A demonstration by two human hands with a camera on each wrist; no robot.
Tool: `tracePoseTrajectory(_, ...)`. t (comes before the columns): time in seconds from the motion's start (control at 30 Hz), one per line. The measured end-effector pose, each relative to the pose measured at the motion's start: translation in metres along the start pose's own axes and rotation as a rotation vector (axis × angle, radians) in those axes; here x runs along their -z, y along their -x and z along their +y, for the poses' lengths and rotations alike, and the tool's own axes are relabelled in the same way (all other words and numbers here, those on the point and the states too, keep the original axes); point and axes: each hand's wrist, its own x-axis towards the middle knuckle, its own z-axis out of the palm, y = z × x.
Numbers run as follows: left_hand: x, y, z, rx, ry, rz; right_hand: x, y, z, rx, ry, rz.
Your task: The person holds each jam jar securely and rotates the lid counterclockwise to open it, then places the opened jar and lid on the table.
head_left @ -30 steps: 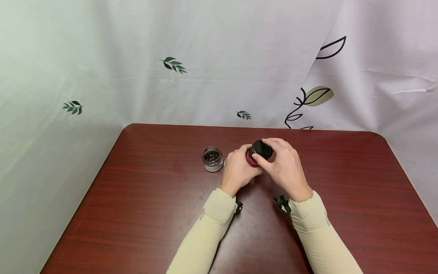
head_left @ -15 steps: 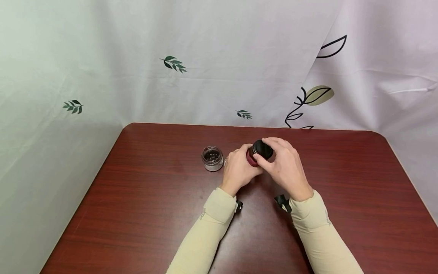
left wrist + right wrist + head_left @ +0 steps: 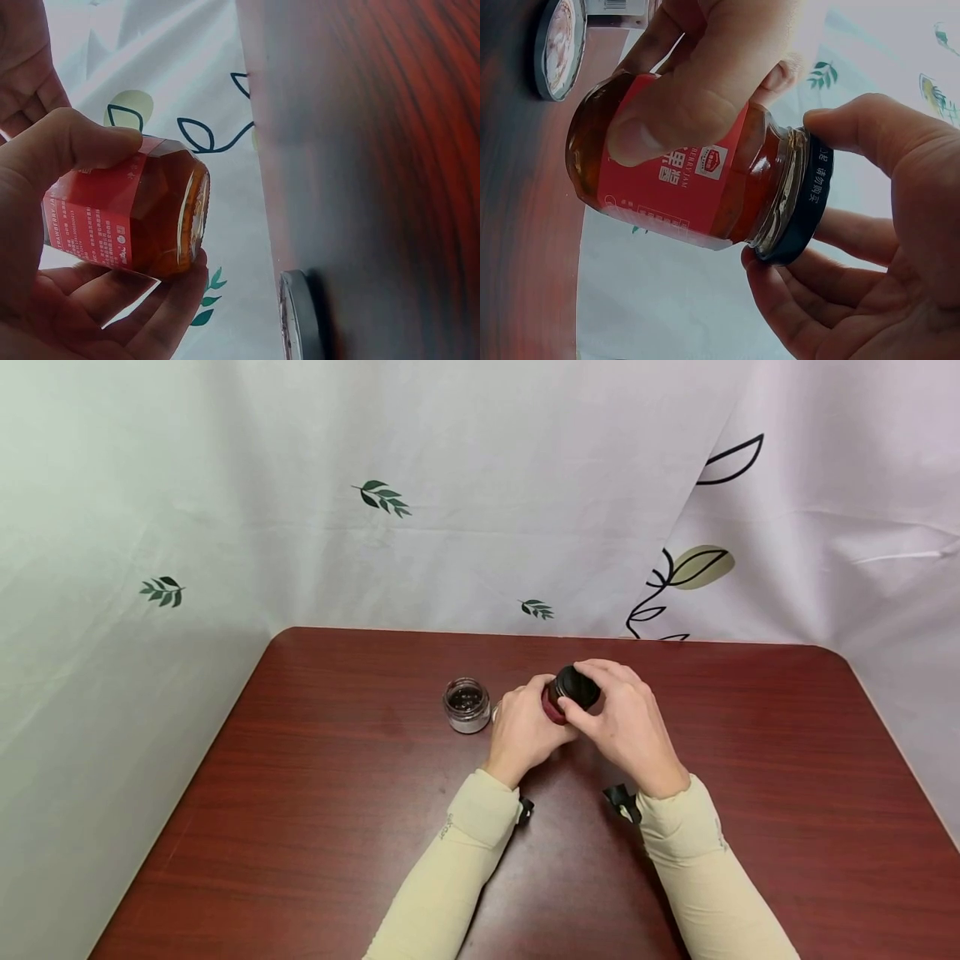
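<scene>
Left hand: my left hand (image 3: pixel 525 731) wraps the red-labelled jar (image 3: pixel 682 176), held off the table (image 3: pixel 300 827).
Right hand: my right hand (image 3: pixel 626 727) grips the jar's black lid (image 3: pixel 806 199).
Left of the jar: a small glass jar (image 3: pixel 466 706) stands open.
Behind the jar: a leaf-print curtain (image 3: pixel 420 510).

The jar (image 3: pixel 682 180) carries a red label (image 3: pixel 671 191) with large white Chinese characters, partly hidden by a thumb, a small white logo too tiny to read and fine white print, while the black lid (image 3: pixel 806 202) shows small white characters along its rim
</scene>
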Motion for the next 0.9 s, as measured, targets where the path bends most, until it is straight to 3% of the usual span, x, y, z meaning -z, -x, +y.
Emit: tracePoseTrajectory(0.9,0.0002,0.0005,0.0004,0.016,-0.011,-0.013,0.0025,-0.0010,0.0015,0.038,0.007,-0.030)
